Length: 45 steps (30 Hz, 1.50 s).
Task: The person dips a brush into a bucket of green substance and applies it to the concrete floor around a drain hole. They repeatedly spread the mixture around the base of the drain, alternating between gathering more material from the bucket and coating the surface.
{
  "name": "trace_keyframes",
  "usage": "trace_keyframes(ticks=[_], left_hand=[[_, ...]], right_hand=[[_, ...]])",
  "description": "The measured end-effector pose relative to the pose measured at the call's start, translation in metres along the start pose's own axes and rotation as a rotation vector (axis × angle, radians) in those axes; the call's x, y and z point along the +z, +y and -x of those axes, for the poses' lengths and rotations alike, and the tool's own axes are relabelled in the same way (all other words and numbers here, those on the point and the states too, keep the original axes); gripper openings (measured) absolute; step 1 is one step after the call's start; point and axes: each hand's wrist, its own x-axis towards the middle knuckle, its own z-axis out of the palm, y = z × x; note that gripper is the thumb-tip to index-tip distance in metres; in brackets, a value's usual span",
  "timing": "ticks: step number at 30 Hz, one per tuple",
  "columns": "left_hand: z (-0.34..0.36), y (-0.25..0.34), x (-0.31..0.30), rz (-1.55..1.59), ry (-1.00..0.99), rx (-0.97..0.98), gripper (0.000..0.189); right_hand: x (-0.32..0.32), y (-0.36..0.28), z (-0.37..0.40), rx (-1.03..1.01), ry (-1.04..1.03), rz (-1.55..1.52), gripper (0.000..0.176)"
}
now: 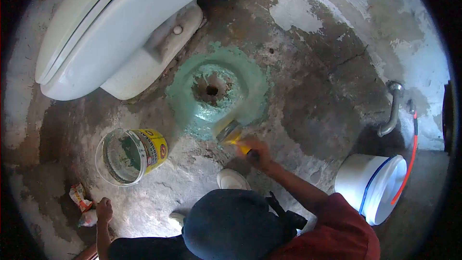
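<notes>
My right hand is wrapped round the yellow and black handle of a wide brush. The bristles are blurred and lie at the lower edge of a green coated ring on the floor, which surrounds a rough dark hole. My left hand is closed, low on the left, near a small orange and white packet; whether it holds anything is hidden. Between my left hand and the ring, a yellow-labelled bucket with green residue inside leans with its mouth toward the left.
A white toilet stands at the upper left. On the right are a white bucket with a blue band, a metal pipe and a red hose. White shoes show on the rough concrete floor.
</notes>
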Motion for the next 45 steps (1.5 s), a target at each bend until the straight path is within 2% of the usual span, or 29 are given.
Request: trace_keyframes(ticks=[1, 2, 4, 6, 7, 9, 11, 13, 14, 16, 17, 19, 21, 23, 26, 29, 32, 34, 37, 39, 42, 43, 45], left_hand=[[0.002, 0.029, -0.019, -0.053, -0.042, 0.003, 0.017], [0.000, 0.027, -0.018, -0.072, -0.028, 0.023, 0.016], [0.001, 0.023, -0.015, -0.111, -0.003, 0.058, 0.015], [0.010, 0.032, -0.018, -0.042, 0.052, 0.077, 0.013], [0.012, 0.036, -0.020, -0.007, 0.081, 0.088, 0.013], [0.013, 0.034, -0.018, -0.027, 0.108, 0.116, 0.012], [0.015, 0.032, -0.017, -0.039, 0.076, 0.101, 0.012], [0.010, 0.033, -0.020, -0.044, 0.003, 0.047, 0.012], [0.007, 0.022, -0.014, -0.095, 0.037, 0.103, 0.012], [0.003, 0.005, 0.000, -0.199, 0.105, 0.213, 0.013], [0.004, 0.004, 0.000, -0.140, 0.066, 0.144, 0.013], [0.003, 0.030, -0.016, -0.024, -0.010, 0.007, 0.014], [0.001, 0.031, -0.018, -0.035, -0.005, 0.038, 0.015], [0.006, 0.032, -0.020, -0.041, -0.010, 0.024, 0.015], [0.007, 0.037, -0.023, -0.036, -0.014, -0.042, 0.015], [0.004, 0.023, -0.015, -0.027, -0.020, -0.059, 0.015], [0.005, 0.018, -0.012, -0.014, -0.017, -0.018, 0.016], [0.008, 0.023, -0.014, -0.026, -0.025, -0.002, 0.016], [0.011, 0.023, -0.007, -0.063, 0.134, 0.087, 0.017], [0.009, 0.030, -0.014, -0.001, 0.056, 0.056, 0.017], [0.004, 0.031, -0.014, 0.008, -0.006, -0.011, 0.017], [0.005, 0.028, -0.012, -0.005, -0.016, -0.042, 0.017], [0.006, 0.029, -0.017, 0.035, 0.014, -0.015, 0.017]], right_hand=[[0.005, -0.014, -0.005, -0.004, -0.068, -0.017, 0.032], [0.008, -0.021, -0.007, -0.008, -0.137, -0.036, 0.033], [0.010, -0.004, 0.000, 0.231, -0.220, -0.282, 0.032], [0.000, 0.014, -0.002, 0.117, -0.154, -0.208, 0.026], [-0.013, 0.020, -0.015, -0.114, -0.046, -0.009, 0.020], [-0.036, 0.028, -0.024, -0.117, 0.168, 0.106, 0.018], [-0.059, 0.048, -0.025, -0.093, 0.270, 0.145, 0.015], [-0.074, 0.042, -0.032, 0.000, 0.359, 0.269, 0.017], [-0.078, 0.038, -0.035, 0.046, 0.403, 0.328, 0.018], [-0.073, 0.025, -0.035, -0.013, 0.389, 0.467, 0.020], [-0.066, 0.020, -0.032, -0.041, 0.382, 0.538, 0.022], [-0.036, 0.035, -0.012, -0.067, 0.209, 0.294, 0.024], [0.007, 0.030, -0.005, -0.183, 0.159, 0.162, 0.031], [0.025, -0.013, -0.017, -0.046, -0.039, 0.142, 0.032], [0.051, -0.028, -0.020, -0.036, -0.129, 0.024, 0.035], [0.049, -0.019, -0.016, -0.126, -0.210, 0.053, 0.034], [0.022, 0.004, -0.013, -0.174, 0.026, 0.067, 0.033], [-0.027, 0.041, -0.005, -0.163, 0.006, 0.259, 0.028], [-0.059, 0.024, -0.022, -0.042, 0.243, 0.443, 0.020], [-0.068, 0.019, -0.029, 0.018, 0.348, 0.459, 0.019], [-0.054, 0.021, -0.027, -0.117, 0.284, 0.505, 0.018], [-0.039, 0.020, -0.018, 0.039, 0.222, 0.303, 0.019], [0.002, 0.025, 0.000, 0.185, 0.068, 0.076, 0.025]])
